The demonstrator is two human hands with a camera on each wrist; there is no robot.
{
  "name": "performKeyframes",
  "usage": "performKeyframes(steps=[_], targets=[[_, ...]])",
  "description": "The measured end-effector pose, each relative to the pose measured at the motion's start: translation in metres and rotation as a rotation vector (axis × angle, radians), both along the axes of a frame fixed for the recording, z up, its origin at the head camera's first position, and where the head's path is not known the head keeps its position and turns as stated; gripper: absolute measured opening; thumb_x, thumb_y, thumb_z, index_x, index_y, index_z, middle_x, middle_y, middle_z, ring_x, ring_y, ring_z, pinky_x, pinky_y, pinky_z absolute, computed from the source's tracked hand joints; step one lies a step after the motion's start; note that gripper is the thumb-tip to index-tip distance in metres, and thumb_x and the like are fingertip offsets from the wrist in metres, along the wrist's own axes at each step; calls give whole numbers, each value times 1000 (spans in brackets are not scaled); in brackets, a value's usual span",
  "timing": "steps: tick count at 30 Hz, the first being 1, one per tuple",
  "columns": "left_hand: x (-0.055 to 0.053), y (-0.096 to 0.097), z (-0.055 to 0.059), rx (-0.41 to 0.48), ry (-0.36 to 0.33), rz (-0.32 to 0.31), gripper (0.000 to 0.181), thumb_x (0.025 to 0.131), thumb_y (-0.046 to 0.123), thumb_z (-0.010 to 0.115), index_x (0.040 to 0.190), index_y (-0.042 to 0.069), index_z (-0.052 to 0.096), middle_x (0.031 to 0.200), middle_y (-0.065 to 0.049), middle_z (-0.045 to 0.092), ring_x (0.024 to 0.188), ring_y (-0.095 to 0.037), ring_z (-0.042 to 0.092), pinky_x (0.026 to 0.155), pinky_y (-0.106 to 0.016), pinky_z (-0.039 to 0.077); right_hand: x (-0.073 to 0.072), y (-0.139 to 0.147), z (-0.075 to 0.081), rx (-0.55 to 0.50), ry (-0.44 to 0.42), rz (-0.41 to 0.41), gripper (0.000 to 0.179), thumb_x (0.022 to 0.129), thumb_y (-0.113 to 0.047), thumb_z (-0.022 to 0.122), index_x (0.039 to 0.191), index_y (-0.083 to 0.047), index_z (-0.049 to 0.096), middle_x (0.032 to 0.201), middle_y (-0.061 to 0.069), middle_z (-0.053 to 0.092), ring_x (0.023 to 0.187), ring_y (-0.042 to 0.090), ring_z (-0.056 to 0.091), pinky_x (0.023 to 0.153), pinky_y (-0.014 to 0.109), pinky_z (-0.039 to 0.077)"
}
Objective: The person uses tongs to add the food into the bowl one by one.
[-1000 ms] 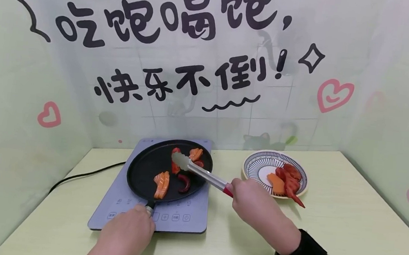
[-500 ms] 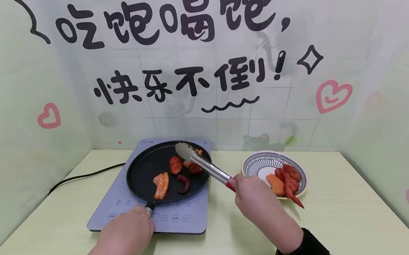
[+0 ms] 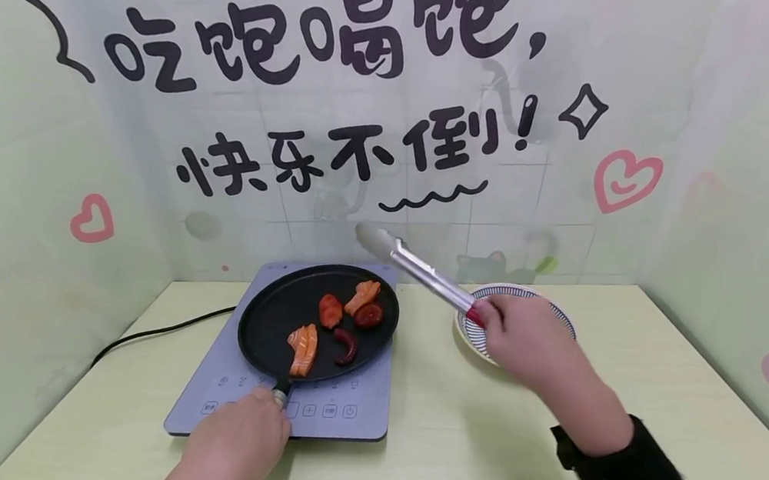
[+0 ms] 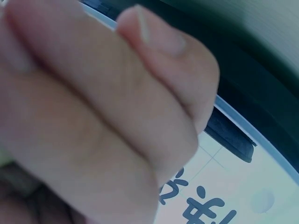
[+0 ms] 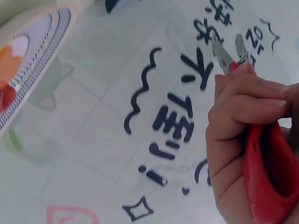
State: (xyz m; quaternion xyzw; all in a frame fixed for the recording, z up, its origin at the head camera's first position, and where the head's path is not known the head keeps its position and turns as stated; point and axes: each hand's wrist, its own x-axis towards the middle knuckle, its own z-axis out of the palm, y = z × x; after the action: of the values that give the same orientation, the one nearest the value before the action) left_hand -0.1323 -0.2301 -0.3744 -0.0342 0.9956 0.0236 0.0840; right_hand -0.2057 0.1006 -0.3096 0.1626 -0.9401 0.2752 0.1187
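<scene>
My left hand (image 3: 237,431) grips the handle of a black frying pan (image 3: 272,322), its fingers curled in the left wrist view. In the pan lie salmon slices (image 3: 304,350), a dark red octopus tentacle (image 3: 347,347), a crinkled red food piece (image 3: 330,311), an orange striped piece (image 3: 362,296) and a round dark red piece (image 3: 369,316). My right hand (image 3: 531,339) holds metal tongs (image 3: 426,273) by their red handle (image 5: 261,182), raised up and to the right of the pan. Nothing shows between the tong tips.
Under the pan sits a grey-blue induction cooktop (image 3: 367,416) with a black cord (image 3: 161,324) running left. A patterned plate (image 3: 475,338) stands behind my right hand; orange food (image 5: 9,63) and red food on it show in the right wrist view. A printed backdrop (image 3: 358,230) rises behind the table.
My right hand has lifted the tongs off the pan, up and right towards the plate. The crinkled red piece, beneath the tongs before, now lies flat in the pan. My left hand stays put.
</scene>
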Motion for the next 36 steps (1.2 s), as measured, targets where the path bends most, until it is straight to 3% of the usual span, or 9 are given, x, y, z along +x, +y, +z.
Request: performKeyframes(steps=[2,6,12,19,23,28,36], targets=[[0,0,0,1,0,2,28,107,25,59,99,-2,61,82,-8,52,64,-26,52,57,-41,48,0,11,7,-34,-4,-1,29,109,-26,57,87,-11,69,64,0,49,60,17,43,57,31,36],[1,0,1,1,-5,8,28,107,25,59,100,-3,61,82,-8,52,64,-26,53,59,-42,49,1,34,24,-62,-142,-36,41,111,-41,52,89,-11,70,64,1,53,58,19,47,56,32,40],[1,0,1,-8,-18,13,28,107,25,60,101,-3,61,84,-8,53,65,-26,53,59,-42,50,1,72,39,81,-204,-62,53,111,-51,47,82,-12,68,62,0,54,60,19,47,58,34,37],[1,-1,0,-21,-16,-2,26,106,23,59,100,-2,62,87,-8,53,64,-25,53,58,-41,50,0,108,44,125,-272,-68,53,111,-52,50,82,-12,71,64,-2,57,50,16,51,53,33,40],[2,-1,0,-10,-14,2,26,107,23,59,99,-2,61,86,-8,52,64,-26,53,58,-43,51,0,122,44,136,-311,-99,53,107,-57,56,90,-11,75,68,-2,58,51,16,51,53,33,38],[1,-1,1,-5,-22,3,26,107,23,58,99,-1,62,87,-8,52,65,-26,53,59,-44,52,-1,139,44,162,-348,-141,53,101,-63,63,87,-14,77,65,-2,57,51,15,51,53,33,36],[1,-2,1,4,-13,16,27,106,24,58,101,-3,61,85,-8,54,65,-26,53,59,-45,51,1,154,40,222,-475,-109,42,101,-50,68,83,-13,76,63,-3,57,48,13,46,51,31,39]])
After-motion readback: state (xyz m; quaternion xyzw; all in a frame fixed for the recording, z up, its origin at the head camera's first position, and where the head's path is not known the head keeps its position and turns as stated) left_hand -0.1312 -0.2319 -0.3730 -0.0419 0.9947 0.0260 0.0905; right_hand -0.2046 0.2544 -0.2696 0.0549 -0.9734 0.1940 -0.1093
